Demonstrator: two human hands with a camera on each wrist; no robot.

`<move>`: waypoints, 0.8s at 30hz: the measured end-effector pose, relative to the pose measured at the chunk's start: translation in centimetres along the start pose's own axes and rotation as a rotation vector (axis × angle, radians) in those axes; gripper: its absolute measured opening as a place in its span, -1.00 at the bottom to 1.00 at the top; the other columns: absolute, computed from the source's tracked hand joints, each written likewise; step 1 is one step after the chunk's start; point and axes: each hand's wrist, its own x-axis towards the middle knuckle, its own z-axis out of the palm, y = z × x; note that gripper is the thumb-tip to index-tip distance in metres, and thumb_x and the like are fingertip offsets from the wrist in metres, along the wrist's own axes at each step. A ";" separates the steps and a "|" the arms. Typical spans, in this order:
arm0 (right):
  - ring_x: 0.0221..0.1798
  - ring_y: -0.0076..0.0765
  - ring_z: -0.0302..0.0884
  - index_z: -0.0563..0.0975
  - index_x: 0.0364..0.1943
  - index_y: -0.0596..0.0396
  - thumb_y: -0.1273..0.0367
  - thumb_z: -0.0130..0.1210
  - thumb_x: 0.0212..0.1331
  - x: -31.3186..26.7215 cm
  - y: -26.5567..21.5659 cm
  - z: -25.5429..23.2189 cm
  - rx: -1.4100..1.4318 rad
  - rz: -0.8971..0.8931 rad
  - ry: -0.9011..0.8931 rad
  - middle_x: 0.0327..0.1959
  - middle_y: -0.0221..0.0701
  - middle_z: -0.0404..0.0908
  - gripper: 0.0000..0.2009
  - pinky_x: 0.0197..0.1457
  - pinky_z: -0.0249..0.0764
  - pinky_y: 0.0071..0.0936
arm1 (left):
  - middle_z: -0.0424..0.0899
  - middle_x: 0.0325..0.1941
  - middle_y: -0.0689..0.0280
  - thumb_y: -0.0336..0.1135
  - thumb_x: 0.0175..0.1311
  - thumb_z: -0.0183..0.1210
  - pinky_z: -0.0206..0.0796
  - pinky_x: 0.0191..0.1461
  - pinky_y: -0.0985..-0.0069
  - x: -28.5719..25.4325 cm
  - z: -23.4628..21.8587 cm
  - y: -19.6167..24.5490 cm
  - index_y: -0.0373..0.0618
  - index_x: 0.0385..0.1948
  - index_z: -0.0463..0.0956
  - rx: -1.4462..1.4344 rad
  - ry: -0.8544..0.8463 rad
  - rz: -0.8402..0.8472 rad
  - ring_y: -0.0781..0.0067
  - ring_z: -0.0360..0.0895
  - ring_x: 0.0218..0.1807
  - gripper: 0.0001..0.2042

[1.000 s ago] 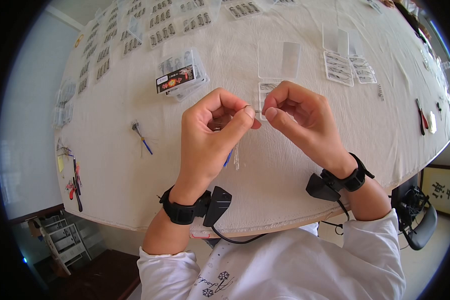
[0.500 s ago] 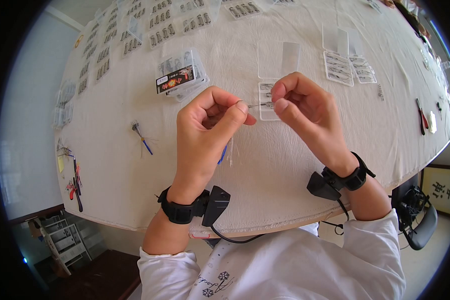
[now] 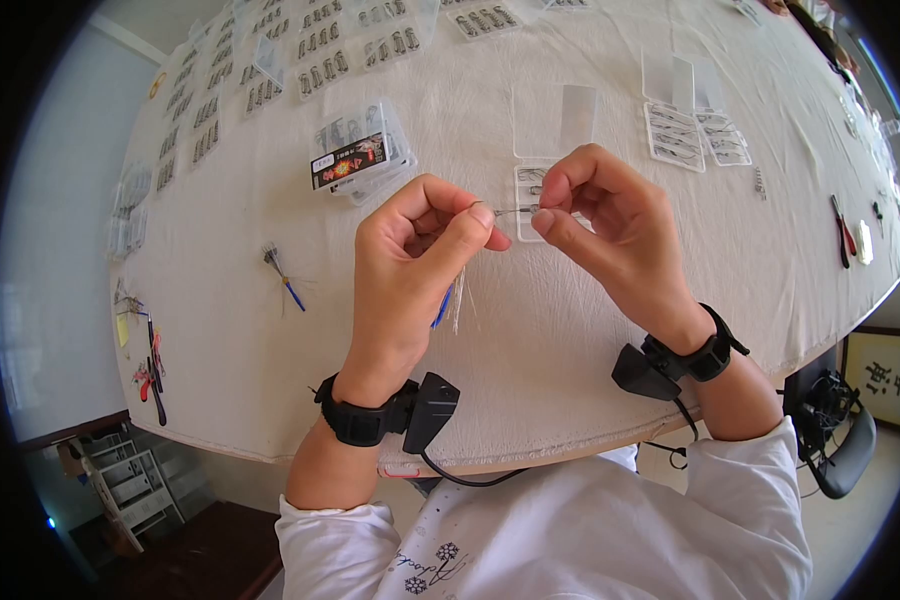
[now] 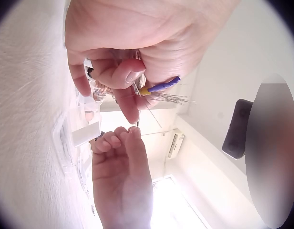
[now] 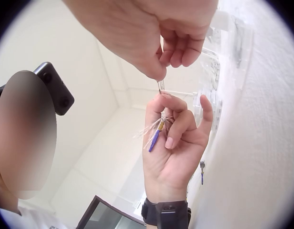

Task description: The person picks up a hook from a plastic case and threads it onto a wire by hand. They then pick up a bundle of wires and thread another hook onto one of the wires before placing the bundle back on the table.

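Observation:
Between thumb and index finger, the left hand (image 3: 410, 260) pinches one end of a thin metal piece (image 3: 511, 211). Its other fingers curl round a bundle of fine wires with a blue-and-yellow tie (image 4: 161, 87), whose loose ends fan out beside the palm in the left wrist view. Facing it, the right hand (image 3: 625, 245) pinches the other end of the thin piece with thumb and index finger. A short gap separates the fingertips. Behind the hands lies an open clear compartment box (image 3: 530, 176) holding small metal parts, partly hidden by the right hand.
Stacked clear boxes with a black-and-red label (image 3: 350, 162) stand behind the left hand. Another tied wire bundle (image 3: 285, 277) lies to the left. Open boxes of wire pieces (image 3: 677, 137) and pliers (image 3: 843, 235) are at the right; more pliers (image 3: 154, 375) lie at the far left.
Both hands have shifted slightly left from a second ago, and the right hand slightly up. The right fingertips, apart half a second ago, have closed together on the thin piece.

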 end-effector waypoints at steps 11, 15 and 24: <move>-0.20 -0.61 0.49 0.49 -0.24 0.18 0.53 0.17 0.25 0.0 -0.1 -0.2 0.002 -0.066 0.031 -0.29 -0.49 0.51 -0.91 -0.04 0.45 -0.58 | 0.66 -0.23 0.31 -0.31 0.35 0.18 0.32 0.00 0.63 0.2 0.0 -0.4 -0.20 -0.17 0.53 -0.013 -0.070 -0.044 0.59 0.59 -0.17 -0.83; -0.18 -0.61 0.48 0.49 -0.24 0.18 0.53 0.15 0.26 0.1 0.0 -0.3 -0.024 -0.117 0.048 -0.27 -0.48 0.49 -0.92 -0.02 0.44 -0.58 | 0.62 0.00 0.21 -0.28 0.34 0.16 0.33 0.13 0.56 0.4 0.5 0.2 -0.27 0.03 0.48 -0.055 -0.120 -0.043 0.57 0.57 -0.09 -0.68; -0.27 -0.60 0.47 0.52 -0.28 0.17 0.51 0.19 0.21 0.1 0.3 -0.3 -0.103 -0.138 -0.014 -0.31 -0.48 0.52 -0.92 -0.14 0.41 -0.58 | 0.61 -0.01 0.32 -0.26 0.34 0.16 0.31 0.09 0.64 0.3 -0.1 0.1 -0.25 0.01 0.50 0.067 -0.211 -0.061 0.71 0.51 -0.11 -0.69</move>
